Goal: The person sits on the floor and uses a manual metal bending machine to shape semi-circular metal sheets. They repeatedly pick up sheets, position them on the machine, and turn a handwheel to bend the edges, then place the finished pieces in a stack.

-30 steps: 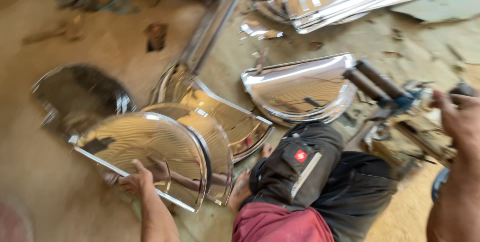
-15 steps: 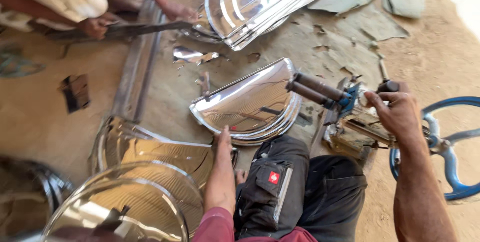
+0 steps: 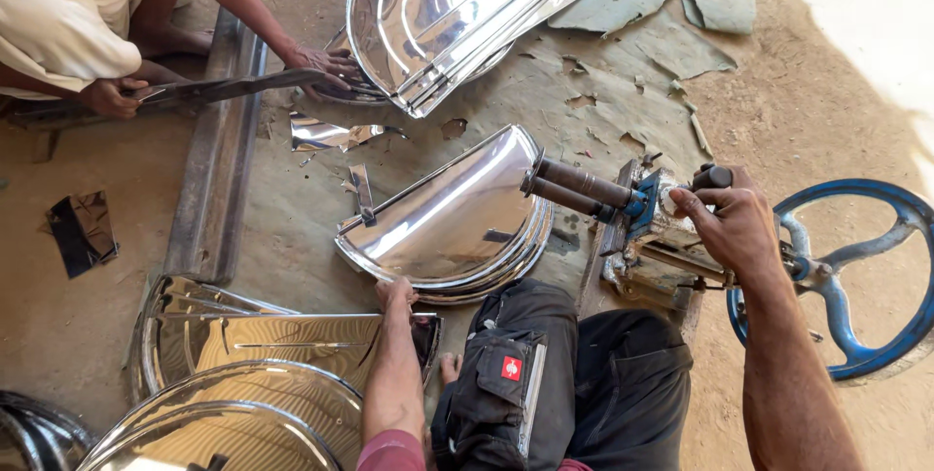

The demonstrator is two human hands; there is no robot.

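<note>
Our left hand (image 3: 394, 294) rests with fingers curled on the near rim of the shiny half-round steel sheet piece (image 3: 443, 218), which lies on the ground in the middle, its right edge between the dark twin rollers (image 3: 574, 189); our right hand (image 3: 735, 228) is closed around the black knob handle (image 3: 712, 177) atop the blue-and-grey rolling machine (image 3: 652, 237), with the blue spoked handwheel (image 3: 856, 276) at far right. Across, another person's hands (image 3: 321, 62) hold a long flat metal strip (image 3: 224, 90) beside a stack of polished half-round pieces (image 3: 448, 14).

One label only — a small red square patch (image 3: 511, 368) with a white mark, sewn on the dark trouser pocket (image 3: 501, 383) at near centre. No packages, signs or screens are in view.
</note>
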